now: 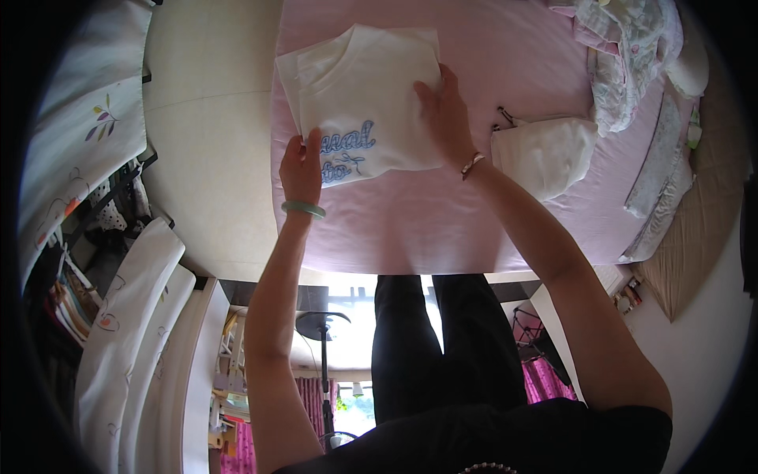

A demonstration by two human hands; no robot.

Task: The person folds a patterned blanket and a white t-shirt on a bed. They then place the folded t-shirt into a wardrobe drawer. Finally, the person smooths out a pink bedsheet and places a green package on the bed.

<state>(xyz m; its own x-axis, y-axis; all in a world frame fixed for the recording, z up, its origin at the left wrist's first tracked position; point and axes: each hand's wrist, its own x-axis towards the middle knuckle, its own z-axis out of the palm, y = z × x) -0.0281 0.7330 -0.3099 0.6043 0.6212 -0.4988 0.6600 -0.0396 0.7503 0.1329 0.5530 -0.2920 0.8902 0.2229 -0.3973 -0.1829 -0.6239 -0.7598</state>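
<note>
A folded white T-shirt [371, 87] with blue lettering and a small blue bow on its front lies on the pink bed sheet [442, 225]. My left hand [301, 167] grips its lower left edge, thumb on top and the other fingers mostly hidden beneath. At the right edge, my right hand [444, 110] holds the shirt with the thumb over the fabric; the fingertips are partly out of sight. To the right of that hand lies another folded white garment [549, 150] with dark cord ends.
Pale, patterned clothes [632, 55] are heaped at the bed's far right, with grey-white folded fabric [655, 170] nearer. A brown cushion-like cloth [687, 229] borders the right side. Along the left stand shelves behind white printed covers [118, 347]. The bed's near edge is before my legs [442, 340].
</note>
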